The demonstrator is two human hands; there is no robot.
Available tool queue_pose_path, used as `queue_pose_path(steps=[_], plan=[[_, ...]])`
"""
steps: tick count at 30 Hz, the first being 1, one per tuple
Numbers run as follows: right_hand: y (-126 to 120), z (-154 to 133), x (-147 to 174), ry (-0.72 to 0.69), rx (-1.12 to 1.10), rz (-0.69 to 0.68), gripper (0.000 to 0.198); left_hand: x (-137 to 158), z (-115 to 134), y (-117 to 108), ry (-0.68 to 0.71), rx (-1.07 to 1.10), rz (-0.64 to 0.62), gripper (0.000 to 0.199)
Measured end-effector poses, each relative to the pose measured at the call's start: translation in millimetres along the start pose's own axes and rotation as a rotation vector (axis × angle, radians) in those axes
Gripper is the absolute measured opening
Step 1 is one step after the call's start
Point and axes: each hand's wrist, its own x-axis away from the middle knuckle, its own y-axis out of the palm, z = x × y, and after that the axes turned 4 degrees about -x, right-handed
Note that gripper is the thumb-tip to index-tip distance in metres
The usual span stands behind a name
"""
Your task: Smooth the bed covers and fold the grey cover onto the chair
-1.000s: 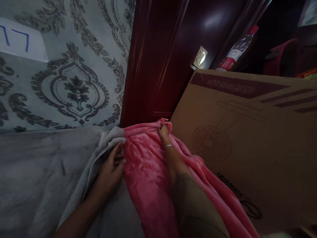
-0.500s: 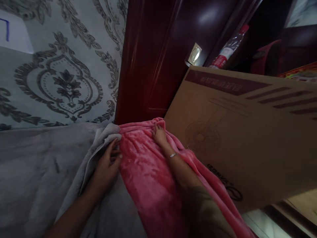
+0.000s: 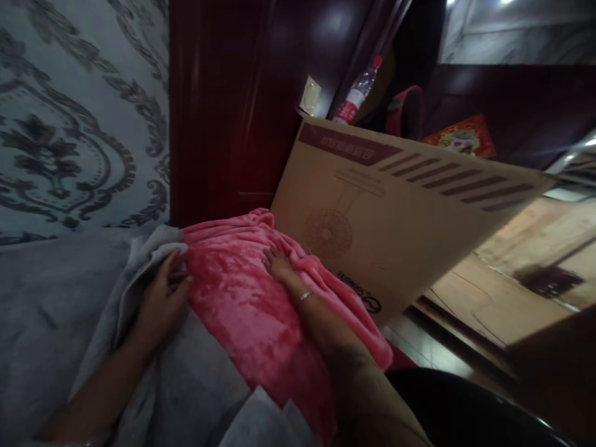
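A pink plush blanket lies bunched along its far and right edges. My right hand rests on its upper right part, fingers spread on the pile, a thin bracelet at the wrist. On the left, my left hand is at the border between the pink blanket and a folded grey blanket. Its fingertips touch the grey fold, thumb and fingers loosely bent and apart. More grey fabric lies under my left forearm and in front of me.
A big cardboard box with a fan drawing leans beyond the blanket's right side. Behind stand a dark red wooden panel and a plastic bottle. Patterned wallpaper is at left; tiled floor shows at lower right.
My view has swung right, showing more of the box and floor. My right hand has come back from the pink blanket's far edge and lies flatter. My left hand stays by the grey fold.
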Motion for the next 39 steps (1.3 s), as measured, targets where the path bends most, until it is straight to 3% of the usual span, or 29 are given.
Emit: queue_pose_path(steps=[4, 9, 12, 15, 19, 25, 31, 39], plan=[[-24, 21, 35, 0.063, -0.014, 0.079, 0.04, -5, -2, 1, 0.025, -0.004, -0.011, 0.083], [-56, 52, 92, 0.327, 0.015, 0.387, 0.044, -10, -8, 1, 0.055, -0.004, -0.014, 0.086], [-65, 70, 125, 0.539, 0.093, 0.32, 0.039, -13, -11, 1, 0.064, 0.007, -0.018, 0.087], [-66, 77, 142, 0.62, 0.128, 0.241, 0.033, -14, -11, 3, 0.065, 0.02, -0.024, 0.088], [-71, 74, 144, 0.608, 0.149, 0.249, 0.025, -13, -5, 4, 0.055, 0.018, -0.021, 0.088], [-98, 77, 156, 0.688, 0.191, 0.358, 0.04, -14, -5, 2, 0.038, 0.019, -0.022, 0.09], [-97, 80, 172, 0.736, 0.317, 0.255, 0.042, -14, -5, 1, 0.053, 0.021, -0.022, 0.094], [-93, 70, 138, 0.668, 0.21, 0.183, 0.033, -12, 1, 0, 0.025, 0.019, -0.028, 0.1]])
